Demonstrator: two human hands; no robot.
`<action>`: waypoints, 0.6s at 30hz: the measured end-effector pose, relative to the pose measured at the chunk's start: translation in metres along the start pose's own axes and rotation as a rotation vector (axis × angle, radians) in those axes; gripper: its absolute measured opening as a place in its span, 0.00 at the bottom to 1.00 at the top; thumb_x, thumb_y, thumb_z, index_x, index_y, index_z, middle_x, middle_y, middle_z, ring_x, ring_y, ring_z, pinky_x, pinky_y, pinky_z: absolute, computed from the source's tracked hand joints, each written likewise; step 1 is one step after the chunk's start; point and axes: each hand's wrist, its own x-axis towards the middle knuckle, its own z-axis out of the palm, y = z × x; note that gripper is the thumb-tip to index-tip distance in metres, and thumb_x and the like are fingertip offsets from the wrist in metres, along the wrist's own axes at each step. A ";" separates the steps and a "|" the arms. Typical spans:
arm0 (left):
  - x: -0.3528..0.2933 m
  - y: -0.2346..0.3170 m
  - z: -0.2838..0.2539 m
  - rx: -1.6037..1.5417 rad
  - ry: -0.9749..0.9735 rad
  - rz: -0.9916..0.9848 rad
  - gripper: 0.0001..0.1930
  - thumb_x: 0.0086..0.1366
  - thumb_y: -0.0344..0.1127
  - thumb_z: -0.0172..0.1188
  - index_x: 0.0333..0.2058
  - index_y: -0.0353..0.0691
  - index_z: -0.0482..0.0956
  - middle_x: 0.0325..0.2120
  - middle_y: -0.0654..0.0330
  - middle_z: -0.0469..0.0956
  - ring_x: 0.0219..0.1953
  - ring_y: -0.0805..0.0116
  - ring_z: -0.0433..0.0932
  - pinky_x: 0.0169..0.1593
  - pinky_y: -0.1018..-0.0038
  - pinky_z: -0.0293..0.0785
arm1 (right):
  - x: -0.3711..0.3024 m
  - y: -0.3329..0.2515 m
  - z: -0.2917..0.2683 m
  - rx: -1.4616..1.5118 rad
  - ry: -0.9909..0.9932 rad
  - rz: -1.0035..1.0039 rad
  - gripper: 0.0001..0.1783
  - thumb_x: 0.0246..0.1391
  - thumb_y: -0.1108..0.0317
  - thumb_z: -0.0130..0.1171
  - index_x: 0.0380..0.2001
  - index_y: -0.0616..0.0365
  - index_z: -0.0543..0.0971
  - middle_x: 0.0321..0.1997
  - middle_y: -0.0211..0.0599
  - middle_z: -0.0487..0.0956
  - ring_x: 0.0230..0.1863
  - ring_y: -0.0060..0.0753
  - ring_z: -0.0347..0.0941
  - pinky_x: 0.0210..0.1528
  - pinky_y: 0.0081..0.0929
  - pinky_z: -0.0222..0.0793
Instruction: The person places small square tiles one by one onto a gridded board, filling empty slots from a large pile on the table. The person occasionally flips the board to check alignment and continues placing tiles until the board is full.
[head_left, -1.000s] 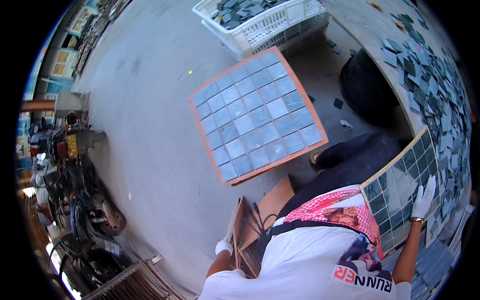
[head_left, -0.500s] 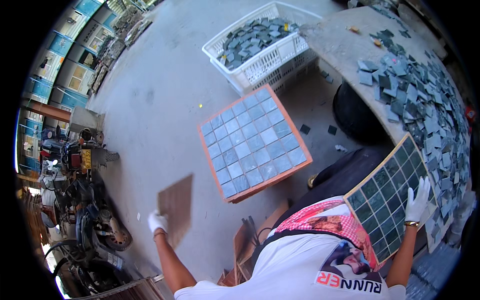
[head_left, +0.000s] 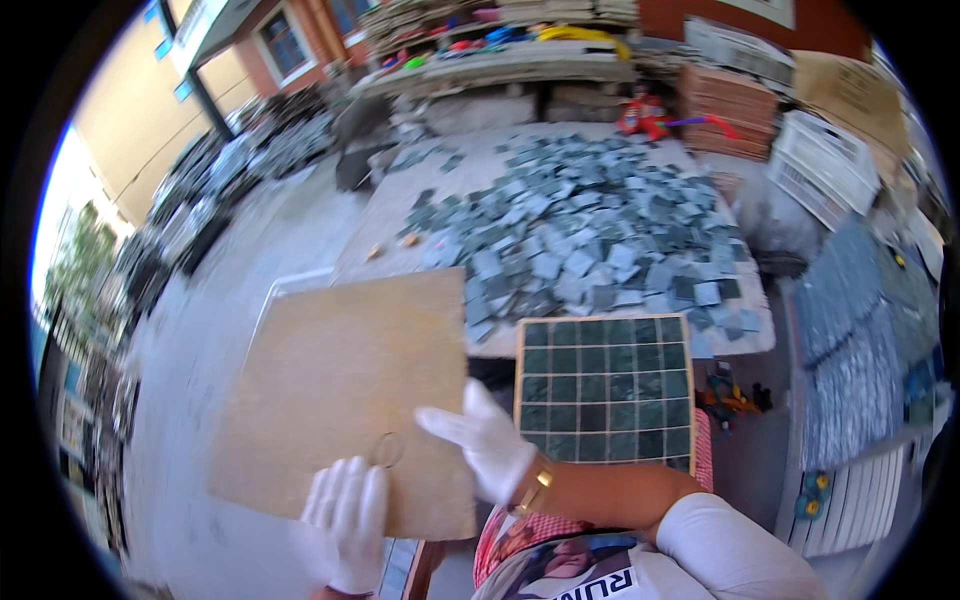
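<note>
Brown board [head_left: 340, 360] has swung round in front of the table's [head_left: 395, 195] near-left corner. Head view: left hand [head_left: 350, 520] lies flat, uncurled, by its near edge; right hand [head_left: 492, 448], thumb spread, at its right edge. Squarish, no clear long axis, hands about equally near.

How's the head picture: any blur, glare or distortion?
Head view: white-gloved left hand blurred, tan rectangular board soft, square green-tiled panel crisper; pale sky washed out at left; fisheye bending toward the dark rim.
</note>
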 end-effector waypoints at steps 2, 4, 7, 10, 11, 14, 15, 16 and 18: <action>0.041 0.031 0.039 -0.221 0.032 0.171 0.19 0.54 0.29 0.53 0.46 0.36 0.76 0.46 0.49 0.76 0.49 0.51 0.76 0.53 0.59 0.71 | -0.022 -0.042 -0.066 0.164 -0.052 -0.151 0.30 0.54 0.74 0.54 0.59 0.63 0.56 0.57 0.46 0.68 0.56 0.38 0.68 0.58 0.38 0.66; 0.042 0.047 0.034 -0.422 -0.248 0.304 0.27 0.52 0.42 0.61 0.50 0.36 0.73 0.48 0.48 0.74 0.53 0.50 0.72 0.58 0.56 0.66 | -0.053 -0.041 -0.108 0.040 -0.014 -0.137 0.33 0.54 0.72 0.55 0.61 0.63 0.55 0.59 0.44 0.67 0.60 0.36 0.65 0.60 0.38 0.64; 0.049 0.042 0.093 -0.538 -0.175 0.231 0.43 0.48 0.58 0.66 0.57 0.34 0.65 0.59 0.42 0.62 0.63 0.39 0.58 0.64 0.52 0.55 | -0.129 -0.055 -0.177 -0.099 0.207 -0.243 0.37 0.52 0.70 0.58 0.63 0.63 0.55 0.62 0.42 0.66 0.61 0.34 0.64 0.61 0.34 0.61; 0.014 0.025 0.169 -0.641 -0.100 -0.495 0.47 0.53 0.48 0.66 0.64 0.29 0.50 0.64 0.35 0.49 0.64 0.37 0.52 0.64 0.57 0.54 | -0.182 -0.042 -0.222 -0.165 0.336 -0.231 0.38 0.51 0.68 0.58 0.64 0.64 0.57 0.61 0.41 0.67 0.61 0.32 0.63 0.62 0.32 0.58; -0.008 0.017 0.209 -0.992 -0.238 -0.615 0.42 0.58 0.42 0.62 0.63 0.28 0.51 0.62 0.36 0.54 0.63 0.43 0.58 0.63 0.62 0.57 | -0.192 -0.034 -0.233 -0.157 0.330 -0.231 0.38 0.50 0.68 0.58 0.64 0.64 0.56 0.61 0.41 0.67 0.61 0.32 0.63 0.62 0.31 0.58; -0.048 0.057 0.285 -1.404 -0.406 -0.616 0.16 0.61 0.41 0.59 0.35 0.30 0.76 0.31 0.48 0.78 0.36 0.59 0.76 0.39 0.67 0.71 | -0.204 -0.018 -0.260 -0.176 0.332 -0.267 0.37 0.52 0.68 0.57 0.64 0.64 0.57 0.61 0.40 0.67 0.60 0.32 0.64 0.62 0.31 0.59; -0.030 0.080 0.265 -1.198 -0.457 -0.556 0.17 0.61 0.44 0.59 0.28 0.32 0.74 0.23 0.50 0.75 0.28 0.58 0.75 0.34 0.62 0.68 | -0.206 -0.018 -0.270 -0.290 0.384 -0.242 0.35 0.53 0.67 0.57 0.63 0.64 0.60 0.59 0.39 0.69 0.59 0.32 0.66 0.60 0.31 0.60; -0.031 0.086 0.271 -1.263 -0.422 -0.619 0.20 0.61 0.47 0.58 0.25 0.31 0.72 0.19 0.46 0.72 0.25 0.50 0.73 0.32 0.59 0.67 | -0.205 -0.017 -0.278 -0.393 0.417 -0.219 0.32 0.54 0.67 0.56 0.61 0.64 0.62 0.57 0.38 0.71 0.57 0.32 0.67 0.59 0.31 0.62; -0.031 0.087 0.287 -1.158 -0.381 -0.595 0.22 0.60 0.49 0.57 0.23 0.31 0.70 0.19 0.43 0.71 0.25 0.44 0.72 0.32 0.58 0.67 | -0.197 -0.009 -0.304 -0.777 0.623 -0.185 0.21 0.59 0.59 0.52 0.48 0.65 0.74 0.44 0.43 0.79 0.45 0.41 0.75 0.48 0.35 0.69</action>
